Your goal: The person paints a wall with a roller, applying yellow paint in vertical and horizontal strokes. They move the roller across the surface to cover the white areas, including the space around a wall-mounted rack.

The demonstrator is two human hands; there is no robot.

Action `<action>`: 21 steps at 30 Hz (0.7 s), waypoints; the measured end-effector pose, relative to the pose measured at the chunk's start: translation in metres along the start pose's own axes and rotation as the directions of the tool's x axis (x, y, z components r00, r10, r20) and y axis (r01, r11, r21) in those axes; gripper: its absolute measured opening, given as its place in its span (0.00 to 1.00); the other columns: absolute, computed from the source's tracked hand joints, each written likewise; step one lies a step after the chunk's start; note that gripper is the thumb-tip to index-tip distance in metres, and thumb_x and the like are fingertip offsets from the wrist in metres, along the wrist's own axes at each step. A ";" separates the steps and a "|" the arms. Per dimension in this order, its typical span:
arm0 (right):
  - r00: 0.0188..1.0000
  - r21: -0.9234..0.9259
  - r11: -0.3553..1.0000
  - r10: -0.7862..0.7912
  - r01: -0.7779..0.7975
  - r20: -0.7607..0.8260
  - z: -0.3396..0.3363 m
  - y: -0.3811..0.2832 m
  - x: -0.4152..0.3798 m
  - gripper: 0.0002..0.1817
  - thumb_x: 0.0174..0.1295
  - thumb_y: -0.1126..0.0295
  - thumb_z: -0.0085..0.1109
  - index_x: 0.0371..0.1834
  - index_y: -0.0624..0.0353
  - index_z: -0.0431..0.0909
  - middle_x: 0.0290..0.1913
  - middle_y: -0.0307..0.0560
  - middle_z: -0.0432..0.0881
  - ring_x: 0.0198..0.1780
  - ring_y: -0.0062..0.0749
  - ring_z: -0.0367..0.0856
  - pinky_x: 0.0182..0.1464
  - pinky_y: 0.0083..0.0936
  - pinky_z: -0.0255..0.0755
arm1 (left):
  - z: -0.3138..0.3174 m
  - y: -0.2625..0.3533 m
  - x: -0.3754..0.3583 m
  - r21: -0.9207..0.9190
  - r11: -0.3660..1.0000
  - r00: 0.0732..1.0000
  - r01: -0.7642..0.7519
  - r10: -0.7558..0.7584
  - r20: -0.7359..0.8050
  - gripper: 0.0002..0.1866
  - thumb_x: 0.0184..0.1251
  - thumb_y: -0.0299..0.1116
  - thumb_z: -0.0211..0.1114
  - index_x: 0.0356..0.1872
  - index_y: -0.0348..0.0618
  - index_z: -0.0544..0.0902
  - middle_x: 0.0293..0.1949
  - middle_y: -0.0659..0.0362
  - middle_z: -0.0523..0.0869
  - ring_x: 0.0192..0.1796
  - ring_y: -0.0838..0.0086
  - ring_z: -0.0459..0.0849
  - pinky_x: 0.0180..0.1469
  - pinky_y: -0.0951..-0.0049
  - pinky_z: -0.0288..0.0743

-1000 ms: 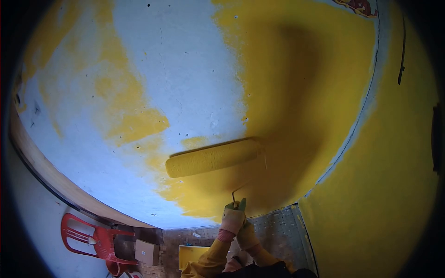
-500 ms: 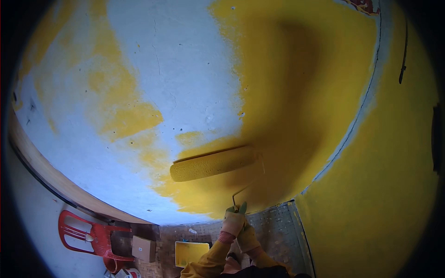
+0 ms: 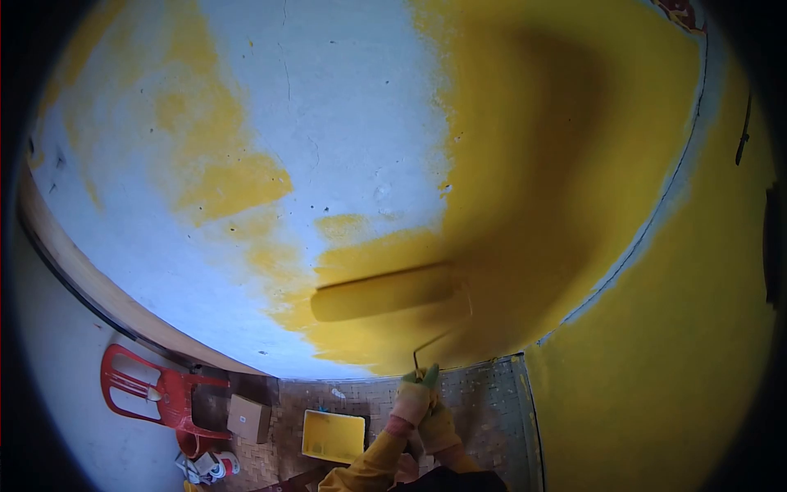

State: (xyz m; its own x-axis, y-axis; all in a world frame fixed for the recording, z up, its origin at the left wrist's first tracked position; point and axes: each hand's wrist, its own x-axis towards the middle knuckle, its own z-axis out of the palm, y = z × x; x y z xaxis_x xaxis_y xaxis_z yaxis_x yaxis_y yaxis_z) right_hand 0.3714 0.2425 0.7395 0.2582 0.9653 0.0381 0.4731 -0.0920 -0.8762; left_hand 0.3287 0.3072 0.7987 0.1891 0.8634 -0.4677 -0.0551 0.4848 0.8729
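Roller [image 3: 385,297] gripped at its lower end by the closed, gloved left hand [image 3: 412,399]; right hand [image 3: 438,428] set just below, its grip too hidden to tell. From the hands, the roller, slightly blurred, is held at the part-painted wall [image 3: 344,107] toward eleven o'clock; yellow tray [image 3: 334,437] noted on the floor [image 3: 488,402] past eight, red chair [image 3: 174,398] near nine.

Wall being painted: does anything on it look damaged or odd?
Yes: the wall has thin cracks in its pale stretch, a dark, cracked-looking line down its right edge, and a ragged reddish patch at top right, all breaking up its surface.
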 end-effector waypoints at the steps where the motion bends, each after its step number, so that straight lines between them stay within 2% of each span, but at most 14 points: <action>1: 1.000 0.002 1.000 0.012 -0.012 0.013 -0.003 -0.007 0.007 0.15 0.56 0.63 0.46 0.44 0.57 0.68 0.33 0.59 0.75 0.37 0.52 0.74 0.34 0.36 0.69 | 0.002 0.009 0.002 0.002 0.999 0.998 -0.054 0.054 0.027 0.18 0.59 0.39 0.55 0.12 0.44 0.69 0.06 0.64 0.64 0.07 0.78 0.62 0.14 0.77 0.58; 2: 1.000 0.004 1.000 0.019 -0.019 0.023 -0.006 -0.014 0.015 0.15 0.56 0.63 0.46 0.44 0.57 0.68 0.33 0.59 0.75 0.37 0.51 0.74 0.34 0.36 0.69 | 0.002 0.014 0.002 0.002 0.994 0.992 -0.114 0.113 0.054 0.17 0.59 0.38 0.55 0.12 0.45 0.68 0.06 0.65 0.62 0.07 0.79 0.60 0.13 0.78 0.57; 3: 0.999 0.004 1.000 0.022 -0.022 0.029 -0.006 -0.014 0.012 0.15 0.56 0.63 0.46 0.44 0.57 0.68 0.33 0.59 0.75 0.38 0.51 0.74 0.34 0.35 0.69 | 0.002 0.016 0.001 0.024 0.997 0.997 -0.070 0.069 0.036 0.17 0.59 0.39 0.55 0.13 0.44 0.68 0.06 0.65 0.63 0.08 0.78 0.62 0.13 0.78 0.58; 7: 0.997 -0.003 0.999 0.044 -0.044 0.058 -0.002 -0.002 -0.012 0.15 0.55 0.62 0.47 0.45 0.56 0.68 0.34 0.58 0.75 0.39 0.50 0.74 0.35 0.34 0.69 | -0.002 -0.023 -0.011 0.113 0.987 0.992 -0.111 0.116 -0.041 0.17 0.58 0.40 0.56 0.13 0.44 0.69 0.07 0.64 0.65 0.09 0.78 0.64 0.14 0.78 0.58; 10: 0.995 -0.010 0.998 0.065 -0.065 0.079 0.003 0.015 -0.039 0.16 0.55 0.62 0.48 0.45 0.56 0.68 0.35 0.58 0.76 0.40 0.49 0.74 0.36 0.33 0.69 | -0.010 -0.045 -0.021 -0.002 1.000 0.994 0.023 -0.023 -0.104 0.17 0.57 0.40 0.57 0.14 0.43 0.70 0.08 0.63 0.68 0.09 0.78 0.65 0.14 0.77 0.60; 14: 0.989 -0.007 0.996 0.092 -0.092 0.116 0.005 0.001 -0.031 0.16 0.55 0.62 0.49 0.45 0.56 0.68 0.36 0.57 0.76 0.41 0.48 0.75 0.37 0.33 0.69 | -0.020 -0.029 -0.019 -0.129 0.989 0.992 -0.070 0.055 -0.118 0.18 0.59 0.41 0.56 0.13 0.44 0.68 0.07 0.63 0.65 0.09 0.78 0.64 0.15 0.77 0.61; 17: 0.988 0.066 0.991 0.111 -0.118 0.104 0.008 -0.012 -0.002 0.16 0.56 0.61 0.47 0.46 0.55 0.67 0.34 0.57 0.76 0.38 0.50 0.75 0.34 0.34 0.70 | -0.024 0.005 -0.008 -0.117 0.987 0.989 -0.114 0.102 -0.104 0.20 0.59 0.42 0.55 0.12 0.43 0.68 0.06 0.63 0.64 0.08 0.77 0.63 0.16 0.77 0.65; 19: 0.998 0.113 0.992 -0.054 0.051 0.027 0.006 -0.026 0.010 0.16 0.57 0.59 0.41 0.40 0.59 0.69 0.24 0.59 0.75 0.27 0.56 0.74 0.27 0.42 0.68 | -0.029 0.013 0.000 -0.135 0.978 0.986 -0.158 0.148 -0.084 0.20 0.59 0.42 0.54 0.11 0.43 0.67 0.06 0.62 0.65 0.08 0.77 0.63 0.17 0.76 0.66; 21: 0.999 0.117 0.993 -0.030 0.025 0.035 0.028 -0.013 0.006 0.15 0.58 0.59 0.40 0.38 0.59 0.69 0.24 0.61 0.75 0.27 0.57 0.73 0.27 0.43 0.68 | -0.034 0.012 -0.003 -0.074 0.989 0.987 -0.126 0.117 -0.109 0.20 0.59 0.42 0.55 0.12 0.43 0.68 0.07 0.62 0.65 0.08 0.77 0.64 0.17 0.76 0.66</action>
State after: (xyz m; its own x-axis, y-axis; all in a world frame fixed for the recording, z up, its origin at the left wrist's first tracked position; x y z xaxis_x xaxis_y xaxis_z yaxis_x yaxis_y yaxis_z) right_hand 0.3431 0.2559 0.7377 0.2147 0.9755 0.0472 0.3774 -0.0383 -0.9253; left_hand 0.2945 0.3152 0.8056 0.0733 0.9244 -0.3743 -0.1512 0.3812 0.9120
